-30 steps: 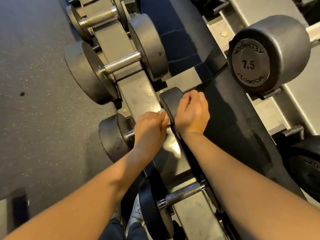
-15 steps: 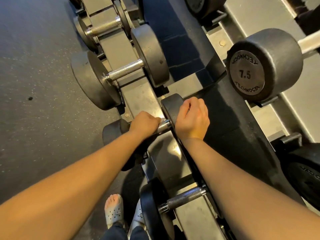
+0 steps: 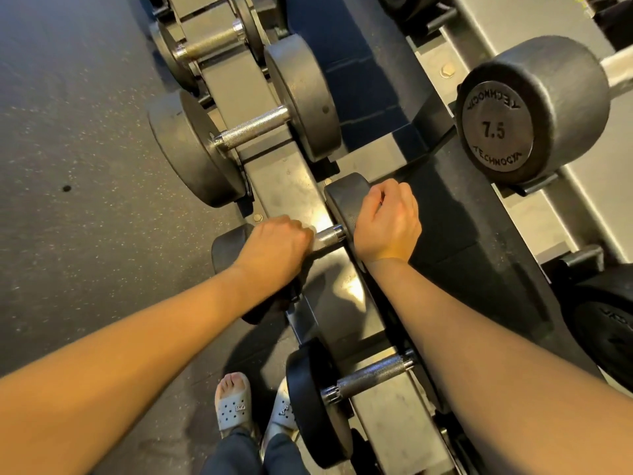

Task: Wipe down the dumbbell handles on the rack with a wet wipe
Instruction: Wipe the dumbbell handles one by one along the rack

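A black dumbbell lies across the lower rail of the rack (image 3: 291, 180), and the right end of its knurled steel handle (image 3: 329, 236) shows bare. My left hand (image 3: 277, 248) is curled round the left part of that handle, next to the left head (image 3: 224, 246). The wet wipe is hidden; no white shows under the fingers. My right hand (image 3: 387, 224) grips the rim of the dumbbell's right head (image 3: 342, 197) from above.
A larger dumbbell (image 3: 253, 128) sits just beyond on the same rail, and another (image 3: 370, 375) sits nearer me. A 7.5 dumbbell (image 3: 496, 132) rests on the upper shelf at right. Speckled rubber floor (image 3: 68, 166) lies to the left. My sandalled feet (image 3: 233, 406) stand below.
My left hand has slid left along the handle, away from the right head, uncovering the handle's right end. The white wipe edge seen earlier is out of sight. My right hand stays put.
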{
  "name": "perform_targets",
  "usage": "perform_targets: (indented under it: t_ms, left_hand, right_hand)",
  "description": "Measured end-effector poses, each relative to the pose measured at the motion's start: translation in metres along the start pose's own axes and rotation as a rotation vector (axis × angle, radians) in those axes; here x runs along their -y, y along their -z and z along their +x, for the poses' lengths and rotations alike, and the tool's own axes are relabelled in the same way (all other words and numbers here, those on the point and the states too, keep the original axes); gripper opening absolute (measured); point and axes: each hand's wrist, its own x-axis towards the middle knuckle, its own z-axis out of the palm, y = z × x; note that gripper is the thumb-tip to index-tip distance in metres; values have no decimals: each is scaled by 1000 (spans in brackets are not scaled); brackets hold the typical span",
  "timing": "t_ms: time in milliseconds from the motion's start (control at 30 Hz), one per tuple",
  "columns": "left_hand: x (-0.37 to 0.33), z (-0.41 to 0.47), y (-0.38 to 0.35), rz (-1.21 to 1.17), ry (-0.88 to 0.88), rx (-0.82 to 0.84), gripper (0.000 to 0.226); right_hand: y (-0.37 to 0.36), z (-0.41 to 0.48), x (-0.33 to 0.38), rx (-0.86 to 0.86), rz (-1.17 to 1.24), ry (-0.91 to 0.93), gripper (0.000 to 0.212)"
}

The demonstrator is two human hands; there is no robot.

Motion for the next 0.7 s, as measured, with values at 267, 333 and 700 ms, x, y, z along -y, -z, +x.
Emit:
perform_targets:
  t_ms: [267, 333, 700]
  left_hand:
    - [-5, 21, 13, -673, 409, 14, 11]
    - [-24, 31, 6, -833, 428, 29, 16]
    - [26, 59, 33, -530, 403, 578, 8]
  right_hand:
    - [0, 1, 0, 0, -16, -4, 44]
    - [-1, 0, 0, -12, -24, 2, 44]
    - [-2, 0, -1, -5, -4, 10, 43]
